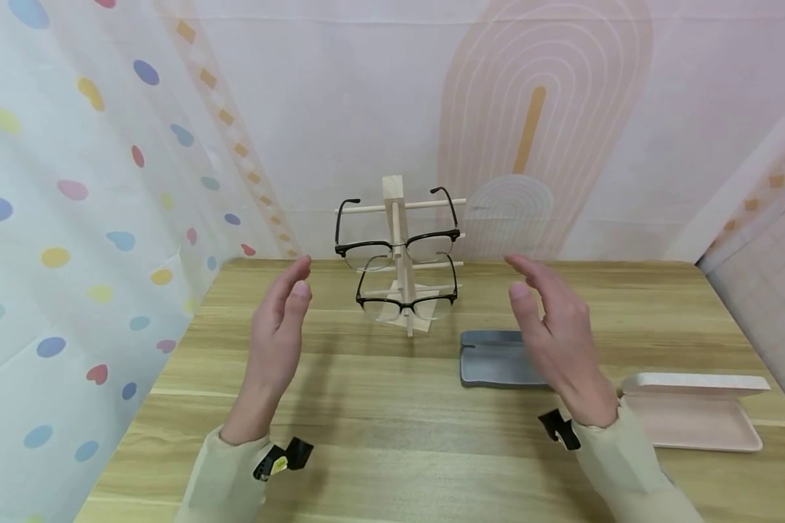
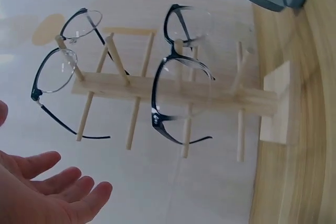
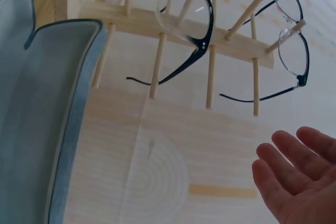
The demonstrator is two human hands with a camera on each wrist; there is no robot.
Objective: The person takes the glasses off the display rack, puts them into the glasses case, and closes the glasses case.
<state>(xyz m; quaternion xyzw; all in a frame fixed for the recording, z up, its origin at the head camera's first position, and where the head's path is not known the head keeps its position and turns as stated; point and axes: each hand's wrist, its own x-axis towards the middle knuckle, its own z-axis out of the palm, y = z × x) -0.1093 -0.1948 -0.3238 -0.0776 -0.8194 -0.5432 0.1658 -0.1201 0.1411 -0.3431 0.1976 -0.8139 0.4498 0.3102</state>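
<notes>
A wooden eyeglass stand (image 1: 393,190) stands at the middle of the table, its rods jutting out on both sides. On its upper rods sits a pair of black half-rim glasses (image 1: 364,246); lower down rests a second dark-framed pair (image 1: 407,306). My left hand (image 1: 275,338) hovers left of the stand, and its fingers (image 2: 92,200) touch nothing in the left wrist view. To the stand's right, my right hand (image 1: 559,338) is raised with relaxed, empty fingers (image 3: 286,150). Both palms face inward. Below the right hand lies an open grey glasses case (image 1: 497,365), partly hidden by it.
An open glasses case with a pale pink inside and white lid (image 1: 700,421) lies at the right of the wooden table (image 1: 392,450). Patterned curtains (image 1: 340,87) hang behind the table and along its left side.
</notes>
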